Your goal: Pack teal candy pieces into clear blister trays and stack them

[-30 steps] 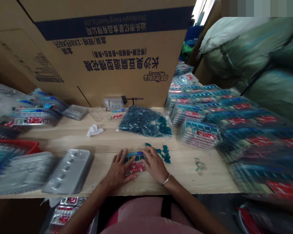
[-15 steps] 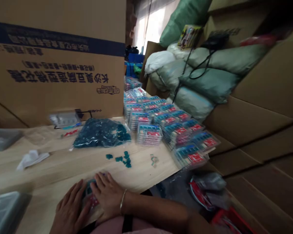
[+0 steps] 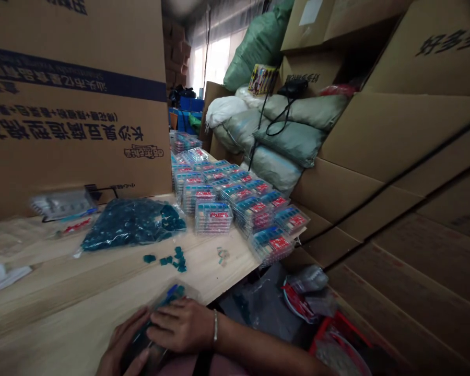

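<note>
A clear plastic box (image 3: pixel 171 292) with teal and blue contents is held at the table's near edge. My left hand (image 3: pixel 121 342) wraps round its left side, thumb in front. My right hand (image 3: pixel 180 322), with a bangle at the wrist, lies over its right side with the fingers bent on it. My hands cover much of the box. Several small teal pieces (image 3: pixel 179 257) lie loose beyond it. Behind them rests a clear bag of teal pieces (image 3: pixel 121 222). Small clear scraps (image 3: pixel 221 256) are to the right of the loose pieces.
Stacks of similar filled boxes (image 3: pixel 213 216) line the table's right edge. A large carton (image 3: pixel 74 172) stands at the back left. White tissue (image 3: pixel 3 277) lies at the far left. Sacks (image 3: pixel 282 141) and cartons (image 3: pixel 360 136) are piled to the right; a red basket (image 3: pixel 332 334) stands below.
The view has turned right, so the table's things sit further left. The box now stands tilted between my hands, where before it lay flatter under them.
</note>
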The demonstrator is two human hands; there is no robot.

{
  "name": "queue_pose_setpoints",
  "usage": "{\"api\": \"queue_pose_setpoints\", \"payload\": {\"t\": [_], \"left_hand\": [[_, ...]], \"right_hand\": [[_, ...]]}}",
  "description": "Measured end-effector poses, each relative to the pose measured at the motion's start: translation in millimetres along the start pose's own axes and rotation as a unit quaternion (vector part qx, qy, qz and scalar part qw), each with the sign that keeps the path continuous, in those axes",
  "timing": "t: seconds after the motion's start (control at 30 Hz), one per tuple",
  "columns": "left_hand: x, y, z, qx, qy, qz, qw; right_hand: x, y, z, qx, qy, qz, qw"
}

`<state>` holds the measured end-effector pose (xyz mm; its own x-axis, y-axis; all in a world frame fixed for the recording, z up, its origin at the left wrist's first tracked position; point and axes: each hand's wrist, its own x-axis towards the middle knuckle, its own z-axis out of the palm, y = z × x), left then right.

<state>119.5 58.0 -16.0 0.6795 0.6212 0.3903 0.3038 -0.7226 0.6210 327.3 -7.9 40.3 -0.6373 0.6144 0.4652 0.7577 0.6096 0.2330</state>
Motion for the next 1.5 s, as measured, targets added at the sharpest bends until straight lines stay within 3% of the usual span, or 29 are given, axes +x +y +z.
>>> {"api": "queue_pose_setpoints", "payload": {"t": [0.1,0.17,0.27,0.33,0.47,0.6,0.7,0.8,0.87,0.93,1.03,1.13,1.2,1.33,1.4,1.5], "left_hand": [[25.6,30.3,1.4,-0.065,-0.026,-0.001,0.998],[38.5,39.7,6.6,-0.082,-0.020,-0.004,0.996],[47.6,35.3,19.2,-0.083,-0.032,-0.011,0.996],[48.8,26.4,27.5,-0.077,-0.042,-0.012,0.996],[49.0,12.8,34.3,-0.025,-0.058,0.008,0.998],[49.8,10.6,29.2,0.045,-0.058,0.030,0.997],[47.8,13.5,27.3,0.074,-0.072,0.020,0.994],[45.6,14.2,28.1,0.106,-0.088,-0.002,0.990],[46.9,10.0,26.3,0.141,-0.063,-0.021,0.988],[52.1,1.3,21.0,0.177,-0.018,-0.054,0.983],[69.4,-15.5,10.9,0.207,0.013,-0.115,0.971],[93.0,-23.7,8.4,0.199,-0.026,-0.164,0.966],[105.7,-20.1,11.0,0.174,-0.078,-0.162,0.968],[112.8,-1.7,8.1,0.129,-0.157,-0.134,0.970],[108.0,6.7,-5.3,0.135,-0.160,-0.147,0.967],[94.9,12.5,-44.8,0.173,-0.174,-0.151,0.957]], "right_hand": [[-36.1,15.0,-33.4,-0.027,0.058,0.050,0.997],[-70.3,38.1,-62.2,-0.061,0.059,0.090,0.992],[-131.1,87.4,-99.7,-0.148,0.036,0.195,0.969],[-169.5,118.7,-113.3,-0.197,-0.007,0.257,0.946],[-219.8,150.7,-112.2,-0.175,-0.065,0.349,0.918],[-237.4,149.9,-102.3,-0.103,-0.067,0.384,0.915],[-239.8,144.9,-101.2,-0.106,-0.055,0.378,0.918],[-227.9,136.6,-94.3,-0.147,-0.018,0.366,0.919],[-207.2,124.9,-80.4,-0.144,0.026,0.350,0.925],[-175.9,108.2,-58.0,-0.090,0.059,0.329,0.938],[-116.7,82.6,-12.7,0.036,0.037,0.298,0.953],[-58.6,68.5,35.4,0.105,0.014,0.324,0.940],[-27.9,65.1,62.1,0.123,-0.002,0.347,0.930],[8.1,63.6,94.9,0.128,-0.005,0.347,0.929],[15.3,65.4,103.4,0.128,0.007,0.324,0.937],[18.8,72.2,111.7,0.117,0.036,0.300,0.946]]}}
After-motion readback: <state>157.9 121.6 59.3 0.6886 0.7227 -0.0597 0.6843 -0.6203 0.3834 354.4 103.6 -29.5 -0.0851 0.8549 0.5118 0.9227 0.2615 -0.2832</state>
